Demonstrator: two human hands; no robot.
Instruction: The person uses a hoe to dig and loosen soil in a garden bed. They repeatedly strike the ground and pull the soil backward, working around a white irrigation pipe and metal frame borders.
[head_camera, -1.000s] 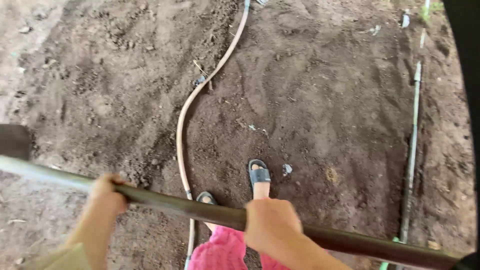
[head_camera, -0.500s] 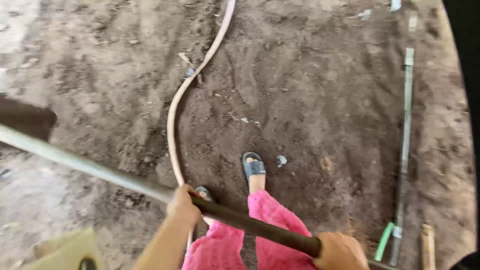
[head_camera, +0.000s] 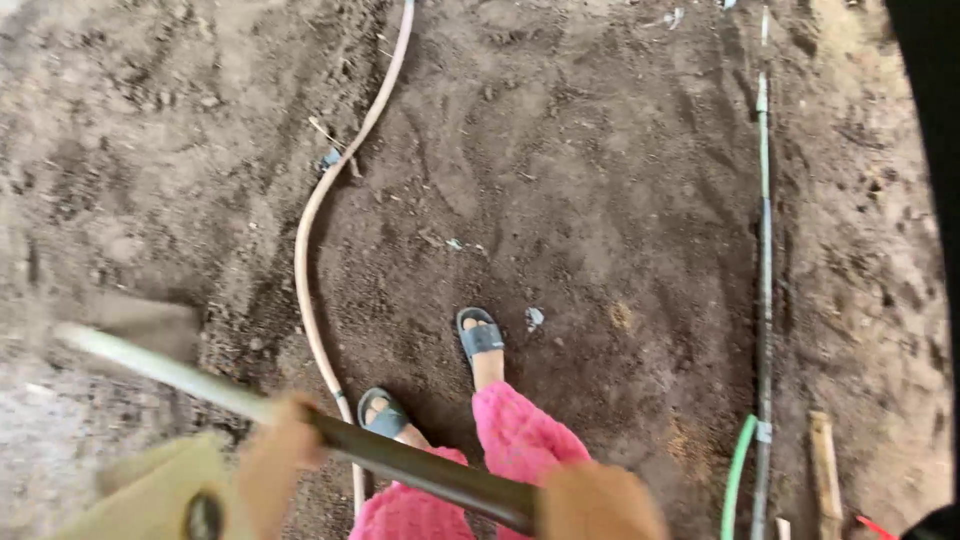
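Note:
I look down at dark tilled soil. My left hand (head_camera: 275, 455) grips a long tool handle (head_camera: 400, 465) where its pale part meets the dark part. My right hand (head_camera: 598, 505) grips the dark end at the bottom edge. The handle runs up-left to a blurred flat blade (head_camera: 140, 325) over the soil. Below the handle are my pink trouser legs (head_camera: 520, 440) and grey sandals (head_camera: 480, 335).
A pale hose (head_camera: 315, 205) curves from the top down past my left foot. A thin green and dark pipe (head_camera: 763, 260) lies straight on the right, with a green hose (head_camera: 735, 475) and a wooden stick (head_camera: 825, 465) near its lower end.
The tool's blade has dropped and swung toward the soil at the left. Both hands have slid lower in the view, still on the handle, now motion-blurred.

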